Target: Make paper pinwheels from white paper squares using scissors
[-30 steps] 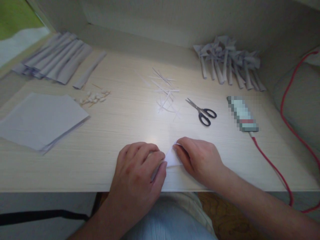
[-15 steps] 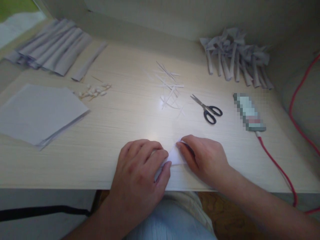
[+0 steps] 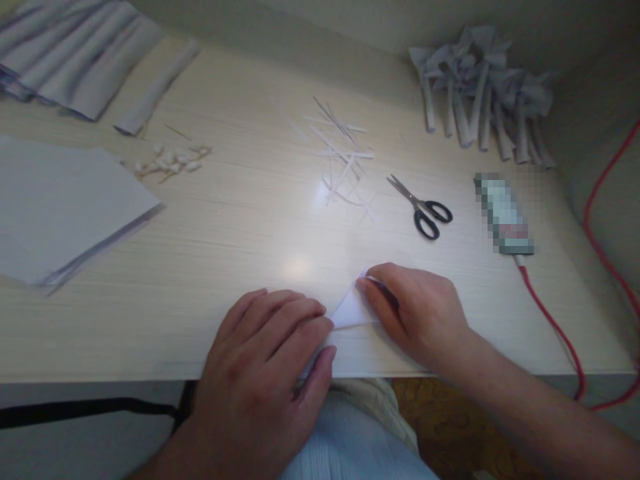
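Note:
A small piece of white paper, folded to a pointed shape, lies near the table's front edge. My right hand pinches its upper edge between thumb and fingers, covering its right part. At the paper's left tip rests my left hand, palm down, its fingers stretched over the tabletop and the thumb apart. Whether the left fingers cover more of the paper cannot be seen. Beyond the hands are narrow paper strips in a loose heap and black-handled scissors with slightly parted blades.
At left are a stack of white paper sheets, a little pile of cotton swab tips and rolled paper tubes. Paper tubes with flared ends fill the back right. A phone with a red cable lies at right.
My left hand has slid left and down, its thumb off the paper, uncovering more of the left tip. My right hand keeps its pinch. The whole view has shifted a little.

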A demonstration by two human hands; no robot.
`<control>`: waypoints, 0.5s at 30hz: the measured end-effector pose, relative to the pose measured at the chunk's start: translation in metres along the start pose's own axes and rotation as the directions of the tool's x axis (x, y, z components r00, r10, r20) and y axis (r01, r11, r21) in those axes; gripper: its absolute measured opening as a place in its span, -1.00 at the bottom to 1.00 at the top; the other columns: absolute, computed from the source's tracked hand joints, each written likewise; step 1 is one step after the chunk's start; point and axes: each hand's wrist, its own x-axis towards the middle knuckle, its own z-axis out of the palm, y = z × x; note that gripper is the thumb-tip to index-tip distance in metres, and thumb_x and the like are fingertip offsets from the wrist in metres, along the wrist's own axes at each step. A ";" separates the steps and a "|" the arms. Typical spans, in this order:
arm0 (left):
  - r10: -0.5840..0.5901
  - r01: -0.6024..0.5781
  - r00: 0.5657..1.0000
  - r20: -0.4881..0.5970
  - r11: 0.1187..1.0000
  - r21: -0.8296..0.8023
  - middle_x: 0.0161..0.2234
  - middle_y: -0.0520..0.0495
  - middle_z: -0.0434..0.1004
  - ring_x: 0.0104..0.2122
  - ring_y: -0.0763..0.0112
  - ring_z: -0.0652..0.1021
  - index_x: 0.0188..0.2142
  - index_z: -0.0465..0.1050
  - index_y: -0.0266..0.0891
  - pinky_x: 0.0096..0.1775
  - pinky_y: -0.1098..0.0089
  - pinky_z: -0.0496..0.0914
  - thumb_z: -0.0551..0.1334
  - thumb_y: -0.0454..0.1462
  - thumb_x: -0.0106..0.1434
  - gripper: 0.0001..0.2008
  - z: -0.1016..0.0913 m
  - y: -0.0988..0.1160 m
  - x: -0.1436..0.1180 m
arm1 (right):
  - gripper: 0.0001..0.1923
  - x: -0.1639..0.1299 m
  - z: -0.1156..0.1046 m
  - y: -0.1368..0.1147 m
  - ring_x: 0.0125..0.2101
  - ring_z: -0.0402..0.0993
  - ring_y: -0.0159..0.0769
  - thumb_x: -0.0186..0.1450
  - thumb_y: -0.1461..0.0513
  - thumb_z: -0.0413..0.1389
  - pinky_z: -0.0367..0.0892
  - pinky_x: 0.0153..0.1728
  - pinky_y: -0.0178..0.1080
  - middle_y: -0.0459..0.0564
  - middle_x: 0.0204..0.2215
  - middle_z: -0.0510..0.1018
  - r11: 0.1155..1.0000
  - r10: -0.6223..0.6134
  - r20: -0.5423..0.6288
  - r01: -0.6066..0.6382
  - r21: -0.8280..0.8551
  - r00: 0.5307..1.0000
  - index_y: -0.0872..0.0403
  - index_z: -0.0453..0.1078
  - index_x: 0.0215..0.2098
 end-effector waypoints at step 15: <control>0.077 -0.076 0.997 0.000 0.995 0.060 0.02 0.07 0.65 0.06 0.17 0.55 -0.07 0.52 -0.05 0.17 -0.02 0.32 0.35 -0.40 0.23 -0.70 0.001 -0.008 -0.009 | -0.71 0.000 0.000 0.001 -0.47 0.47 -0.27 0.51 0.12 -0.02 0.17 -0.41 -0.23 -0.04 -0.48 0.58 1.000 -0.008 0.005 0.008 -0.001 1.000 0.08 0.44 -0.25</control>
